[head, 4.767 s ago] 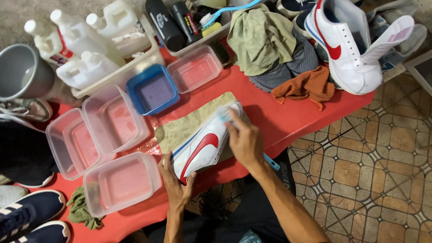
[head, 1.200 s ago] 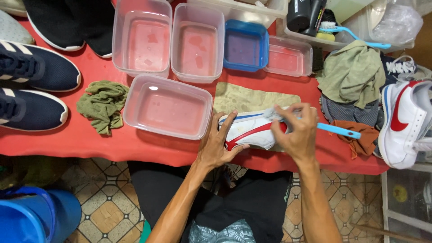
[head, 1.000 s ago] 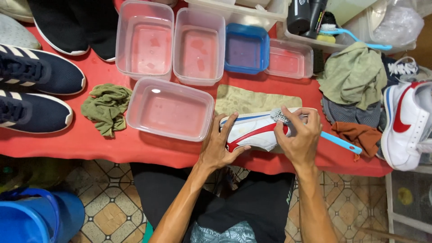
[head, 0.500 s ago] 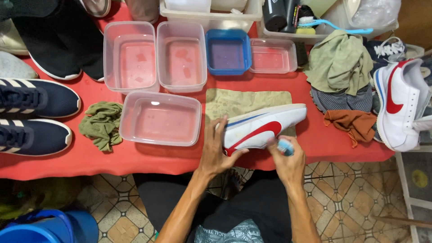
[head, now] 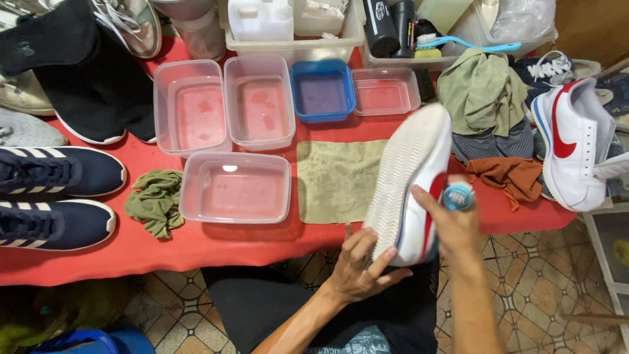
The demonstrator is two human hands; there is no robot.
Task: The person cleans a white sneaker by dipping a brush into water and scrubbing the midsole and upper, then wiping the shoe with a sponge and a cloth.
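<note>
A white sneaker (head: 411, 172) with a red swoosh and blue trim is tipped on its side, its white ridged sole facing up. My left hand (head: 359, 267) grips its heel end at the near edge of the red table (head: 164, 252). My right hand (head: 452, 226) holds a light blue brush (head: 457, 196), head pointing toward me, against the shoe's side. An olive cloth (head: 339, 180) lies flat on the table just left of the shoe.
Several clear plastic tubs (head: 236, 189) and a blue tub (head: 322, 90) hold water. The matching white sneaker (head: 573, 141) and crumpled rags (head: 483, 92) lie at the right; dark blue sneakers (head: 56, 172) at the left. Bottles and brushes stand in trays at the back.
The sneaker has been turned from lying on the cloth to sole-up, pointing away. My right hand has moved to its side with the brush. The view shifted right.
</note>
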